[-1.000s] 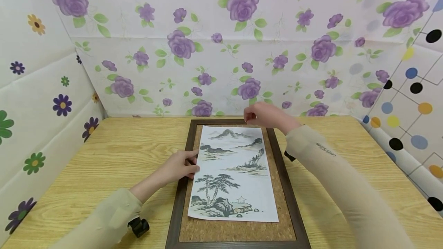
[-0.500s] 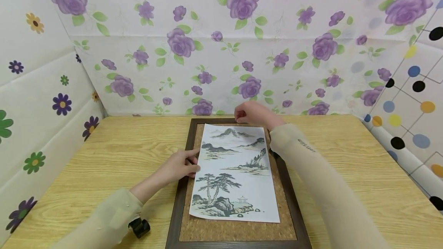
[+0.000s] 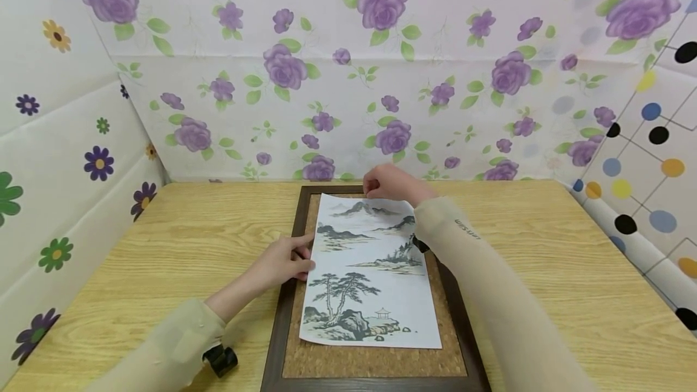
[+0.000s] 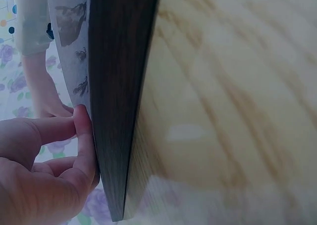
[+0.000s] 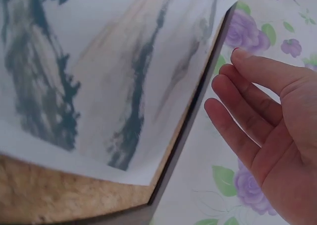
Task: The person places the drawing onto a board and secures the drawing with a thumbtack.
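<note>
A sheet of white paper printed with an ink landscape (image 3: 376, 283) lies over a cork board (image 3: 376, 368) in a dark brown frame (image 3: 285, 319). My left hand (image 3: 283, 262) pinches its left edge, thumb and forefinger on the margin and the other fingers curled. The left wrist view puts those fingertips beside the frame's side, the hand (image 4: 54, 170) partly over it. Loosely bent, my right hand (image 3: 394, 181) hovers at the paper's top edge. Between the fingers of that hand (image 5: 277, 126) in the right wrist view, nothing shows. The paper's lower left corner curls up slightly.
The board rests on a light wooden table (image 3: 190, 228), its far end close to the table's back edge. Behind rises a flowered cloth wall (image 3: 245, 77), with patterned walls left (image 3: 54, 168) and right (image 3: 642, 198). Both wrists carry small black devices under beige sleeves.
My right hand has moved left along the board's top side, and its sleeve now overlaps the paper's right edge. The paper has shifted slightly right. The left hand keeps its place.
</note>
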Demonstrator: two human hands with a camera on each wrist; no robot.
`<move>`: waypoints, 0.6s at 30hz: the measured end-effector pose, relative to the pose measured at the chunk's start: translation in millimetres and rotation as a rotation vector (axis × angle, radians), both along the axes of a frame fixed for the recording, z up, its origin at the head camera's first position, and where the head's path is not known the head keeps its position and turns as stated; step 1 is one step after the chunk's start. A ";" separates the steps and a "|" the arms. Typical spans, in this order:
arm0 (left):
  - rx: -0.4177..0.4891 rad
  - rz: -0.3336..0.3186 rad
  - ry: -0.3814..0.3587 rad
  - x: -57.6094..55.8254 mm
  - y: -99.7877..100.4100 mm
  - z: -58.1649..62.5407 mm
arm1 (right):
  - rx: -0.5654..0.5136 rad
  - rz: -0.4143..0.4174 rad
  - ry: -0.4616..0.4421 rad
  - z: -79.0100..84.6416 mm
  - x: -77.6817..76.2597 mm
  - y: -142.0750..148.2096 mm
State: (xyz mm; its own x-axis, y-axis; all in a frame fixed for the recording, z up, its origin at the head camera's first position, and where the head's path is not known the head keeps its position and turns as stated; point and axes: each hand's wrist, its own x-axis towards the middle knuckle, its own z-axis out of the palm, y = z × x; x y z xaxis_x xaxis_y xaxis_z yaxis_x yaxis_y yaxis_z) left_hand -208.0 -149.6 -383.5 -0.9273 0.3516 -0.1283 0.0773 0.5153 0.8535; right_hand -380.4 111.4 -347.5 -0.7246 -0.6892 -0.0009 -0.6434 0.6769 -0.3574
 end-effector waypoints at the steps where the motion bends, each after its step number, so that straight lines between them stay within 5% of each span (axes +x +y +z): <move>1: 0.003 0.002 -0.002 0.1 0.0 -0.1 | 0.003 -0.004 -0.004 -2.1 -1.0 -0.4; 18: 0.002 0.011 -0.015 0.3 -1.1 -1.8 | 0.004 -0.085 -0.038 -20.2 -7.2 2.5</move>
